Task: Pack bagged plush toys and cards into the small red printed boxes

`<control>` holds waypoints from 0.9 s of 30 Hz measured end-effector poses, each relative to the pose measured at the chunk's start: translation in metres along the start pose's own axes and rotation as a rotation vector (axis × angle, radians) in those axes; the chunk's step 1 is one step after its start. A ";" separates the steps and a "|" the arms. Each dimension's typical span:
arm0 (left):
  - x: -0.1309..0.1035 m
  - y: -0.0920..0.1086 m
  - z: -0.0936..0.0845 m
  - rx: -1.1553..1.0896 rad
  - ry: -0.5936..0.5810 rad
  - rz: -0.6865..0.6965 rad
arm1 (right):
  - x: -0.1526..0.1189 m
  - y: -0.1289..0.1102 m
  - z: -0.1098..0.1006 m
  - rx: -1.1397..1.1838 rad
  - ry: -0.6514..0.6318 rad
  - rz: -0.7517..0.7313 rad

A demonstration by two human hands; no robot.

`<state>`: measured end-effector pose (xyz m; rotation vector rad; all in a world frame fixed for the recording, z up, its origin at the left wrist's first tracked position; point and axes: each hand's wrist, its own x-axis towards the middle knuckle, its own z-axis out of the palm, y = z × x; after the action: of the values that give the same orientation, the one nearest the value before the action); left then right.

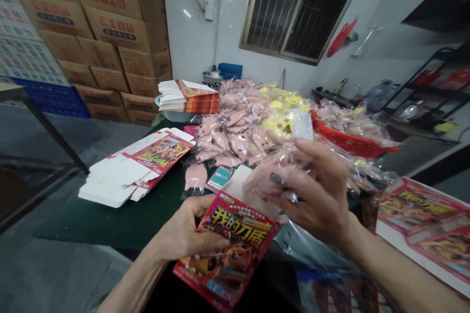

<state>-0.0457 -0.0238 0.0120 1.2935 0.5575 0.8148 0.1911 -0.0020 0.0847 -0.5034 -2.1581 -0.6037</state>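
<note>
Near the front edge of the table, my left hand (191,232) grips a red printed box (235,249), thumb across its front, its top end tilted away from me. Just above that end, my right hand (323,190) has its fingers closed on a pink toy in a clear plastic bag (266,181). The bagged toy overlaps the box's upper end; whether part of it is inside, I cannot tell. Beyond the box lie another bagged pink toy (196,177) and a small teal card pack (220,177).
Flattened boxes (147,161) lie at the left, with a stack of cartons (189,98) behind. Bagged pink toys (235,132) and yellow ones (282,107) form a heap. A red basket (341,139) and printed boxes (426,225) are at the right. Brown cardboard boxes (113,24) line the wall.
</note>
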 end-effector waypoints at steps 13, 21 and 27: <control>0.009 -0.012 0.004 0.638 0.406 0.378 | 0.019 -0.022 -0.009 0.227 -0.314 0.243; 0.012 -0.025 0.007 0.551 0.564 0.471 | 0.018 -0.051 0.019 0.363 -0.028 0.369; 0.017 -0.030 0.004 0.502 0.587 0.451 | 0.007 -0.071 0.046 0.395 -0.309 0.365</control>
<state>-0.0258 -0.0154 -0.0152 1.6715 0.9995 1.5210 0.1211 -0.0317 0.0475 -0.7833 -2.3121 0.1095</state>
